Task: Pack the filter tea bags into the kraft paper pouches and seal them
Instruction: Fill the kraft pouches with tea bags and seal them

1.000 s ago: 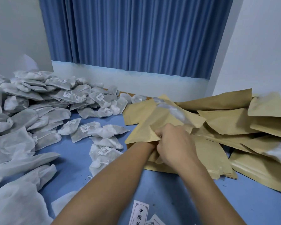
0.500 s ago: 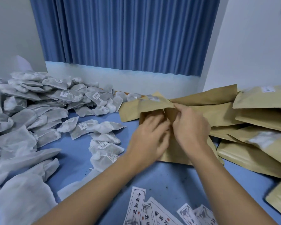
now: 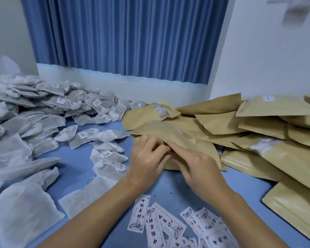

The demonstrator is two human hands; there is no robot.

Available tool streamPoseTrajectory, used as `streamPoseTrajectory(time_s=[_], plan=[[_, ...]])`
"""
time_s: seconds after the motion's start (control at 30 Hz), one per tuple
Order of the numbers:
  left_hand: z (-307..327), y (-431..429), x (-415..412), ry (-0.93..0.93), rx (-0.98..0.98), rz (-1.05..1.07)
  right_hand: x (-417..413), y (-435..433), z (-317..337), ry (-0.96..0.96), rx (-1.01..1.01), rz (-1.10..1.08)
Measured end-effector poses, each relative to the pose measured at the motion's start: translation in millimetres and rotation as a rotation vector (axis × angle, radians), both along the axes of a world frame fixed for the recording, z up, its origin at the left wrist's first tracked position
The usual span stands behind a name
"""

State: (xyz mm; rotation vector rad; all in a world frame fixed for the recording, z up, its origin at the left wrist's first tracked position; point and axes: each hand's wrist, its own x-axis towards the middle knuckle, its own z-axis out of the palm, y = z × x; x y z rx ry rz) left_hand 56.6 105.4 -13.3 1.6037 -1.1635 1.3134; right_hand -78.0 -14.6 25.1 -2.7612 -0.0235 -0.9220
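One pouch [image 3: 170,131] is held at the middle of the frame, above the blue table [image 3: 75,158], with its near edge turned to the person. This is probably so that the mouth can be opened or pressed closed; which of the two cannot be told. This edge is gripped by the bent fingers of the left hand [image 3: 147,158] and pinched by the almost straight forefinger and thumb of the right hand [image 3: 199,169]. Other pouches [image 3: 258,122] are heaped at the right and tea bags [image 3: 43,108] at the left, seemingly kept within reach. Labels [image 3: 159,224] are spread at the lower middle.
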Motion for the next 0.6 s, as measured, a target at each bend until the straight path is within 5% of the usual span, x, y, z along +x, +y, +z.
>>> streamPoseTrajectory(time_s=[0.1, 0.17, 0.3, 0.37, 0.47, 0.6], plan=[[-2.2, 6.0, -21.3, 0.006, -0.099, -0.112, -0.1, -11.9, -5.1, -0.103, 0.089, -0.103], [-10.5, 8.5, -45.3, 0.232, -0.086, -0.344, -0.8, -15.2, -5.6, -0.213, 0.195, -0.137], [-6.0, 5.1, -81.2, 1.603, -0.118, -0.784, -6.5, -10.3, -13.4, -0.335, -0.043, -0.118], [2.6, 0.7, -77.6, 1.996, -0.151, -0.912, -11.9, -7.2, -18.0, -0.312, -0.208, -0.014], [0.1, -0.5, -72.3, 2.022, -0.207, -0.905, -27.3, -3.0, -30.5, -0.241, -0.178, 0.015], [-17.5, 2.5, -73.4, 1.968, -0.195, -0.801, -48.2, 5.4, -39.5, -0.272, 0.655, -0.345]])
